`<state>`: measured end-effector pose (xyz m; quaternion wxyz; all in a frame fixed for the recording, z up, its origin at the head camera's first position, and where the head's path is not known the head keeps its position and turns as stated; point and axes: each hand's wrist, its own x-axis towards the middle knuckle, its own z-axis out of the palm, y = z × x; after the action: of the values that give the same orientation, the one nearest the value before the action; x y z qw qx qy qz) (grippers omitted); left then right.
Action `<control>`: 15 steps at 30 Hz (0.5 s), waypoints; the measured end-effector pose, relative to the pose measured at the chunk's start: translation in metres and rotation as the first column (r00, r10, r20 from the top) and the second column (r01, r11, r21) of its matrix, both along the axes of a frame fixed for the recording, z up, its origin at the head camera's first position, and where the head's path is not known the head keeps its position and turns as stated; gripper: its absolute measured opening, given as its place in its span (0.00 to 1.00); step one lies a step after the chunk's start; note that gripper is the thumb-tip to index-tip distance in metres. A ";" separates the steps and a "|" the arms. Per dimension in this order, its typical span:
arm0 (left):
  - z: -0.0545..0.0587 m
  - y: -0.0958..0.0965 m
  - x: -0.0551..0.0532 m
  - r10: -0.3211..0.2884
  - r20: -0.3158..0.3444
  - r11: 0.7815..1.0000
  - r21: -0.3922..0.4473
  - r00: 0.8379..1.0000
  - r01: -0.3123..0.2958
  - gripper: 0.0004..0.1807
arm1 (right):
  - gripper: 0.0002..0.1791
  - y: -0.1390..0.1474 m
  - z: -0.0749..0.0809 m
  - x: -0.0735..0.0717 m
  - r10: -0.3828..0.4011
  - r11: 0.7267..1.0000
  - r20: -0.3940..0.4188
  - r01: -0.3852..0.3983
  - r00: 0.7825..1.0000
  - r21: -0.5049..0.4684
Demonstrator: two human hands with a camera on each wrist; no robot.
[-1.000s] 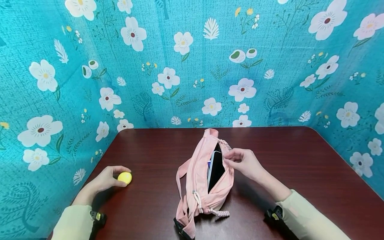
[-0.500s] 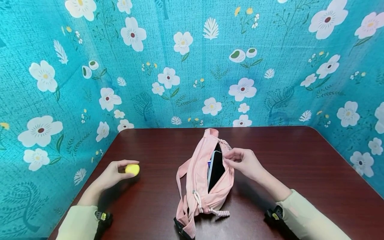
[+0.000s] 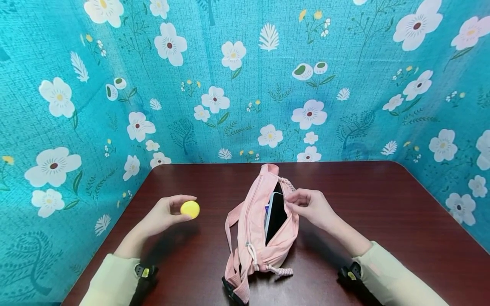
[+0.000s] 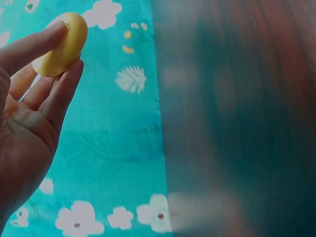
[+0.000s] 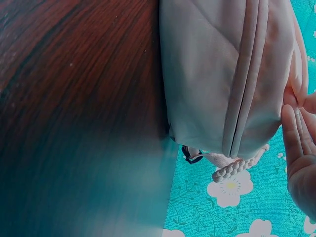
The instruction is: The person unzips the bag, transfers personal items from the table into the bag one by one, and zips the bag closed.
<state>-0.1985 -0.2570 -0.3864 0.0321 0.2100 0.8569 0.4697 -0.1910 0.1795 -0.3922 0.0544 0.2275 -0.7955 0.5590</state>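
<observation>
Between thumb and fingertips my left hand (image 3: 160, 217) pinches a small round yellow object (image 3: 190, 209), smooth and thick like a puck. It is held over the table, left of a pink waist bag (image 3: 249, 225). Seen from the left wrist, the yellow object (image 4: 71, 44) has rounded edges. The bag's top pocket gapes; inside stands a phone (image 3: 276, 216) with a black face and pale blue edge, beside a bit of something blue-purple (image 3: 266, 208). My right hand (image 3: 315, 208) pinches the pocket's right edge, as the right wrist view also shows at the bag's fabric (image 5: 202, 74).
The bag lies on a dark red-brown wooden table (image 3: 367, 199). Its strap with a black buckle (image 3: 231, 292) trails toward the front, and braided zipper pulls (image 3: 279, 272) hang near. A turquoise flowered cloth (image 3: 245, 106) rises behind and along both sides.
My left hand has carried the yellow object rightward and farther from me, nearer the bag. The right hand keeps its pinch on the pocket edge, and the bag has not moved.
</observation>
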 end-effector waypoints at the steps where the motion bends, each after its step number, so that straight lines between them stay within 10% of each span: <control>1: 0.002 0.003 0.000 -0.005 0.000 1.000 0.007 1.000 0.005 0.28 | 0.09 0.000 0.000 0.000 -0.001 1.000 0.000 0.001 1.000 0.000; 15: 0.023 0.043 0.000 -0.048 -0.064 0.998 0.043 0.997 0.051 0.23 | 0.10 0.000 0.000 -0.001 -0.003 1.000 0.006 0.003 1.000 0.004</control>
<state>-0.1981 -0.2136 -0.3635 0.0120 0.2466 0.8413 0.4809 -0.1920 0.1798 -0.3926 0.0525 0.2247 -0.7971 0.5580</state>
